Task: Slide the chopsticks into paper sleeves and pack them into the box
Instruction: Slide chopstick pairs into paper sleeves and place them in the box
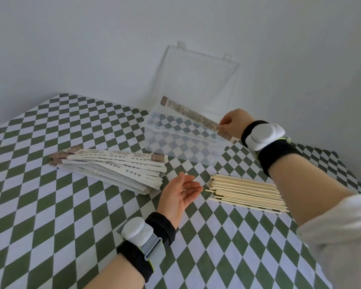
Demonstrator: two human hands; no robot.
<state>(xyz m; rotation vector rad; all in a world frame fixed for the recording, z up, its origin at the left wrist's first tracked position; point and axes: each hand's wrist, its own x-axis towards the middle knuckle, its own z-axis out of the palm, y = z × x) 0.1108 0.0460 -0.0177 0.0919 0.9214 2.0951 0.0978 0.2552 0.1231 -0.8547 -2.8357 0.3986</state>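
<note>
The filled paper sleeve (188, 112) lies slantwise over the open mouth of the clear plastic box (171, 142), its brown patterned far end over the box's back left corner and its near end past the right front corner. I cannot tell whether it rests on the rim or hangs just above it. Whatever is inside the sleeve is hidden by the paper, and its print is too small to read. It is a long, narrow, pale strip with a mottled brownish pattern along it.

The right hand (234, 122) has its grip clamped on the sleeve near that right end, with fingers curled and pinching it; the fingertips themselves are mostly out of sight behind the knuckles. The box is see-through, so the green and white checks of the worktop (50, 205) show through its walls and floor. Its lid (198, 80) stands open behind it, against the pale wall (92, 49).

In front of the box to the left lies a fanned pile of paper sleeves (117, 165), white with dark print and brown ends. In front of the box to the right lies a heap of bare wooden chopsticks (246, 191), its right end covered by the right forearm. Between these two piles the left hand (178, 195) is poised, its grip apart, fingers loose and holding nothing. Both wrists wear black bands with grey-white pods (263, 134).
</note>
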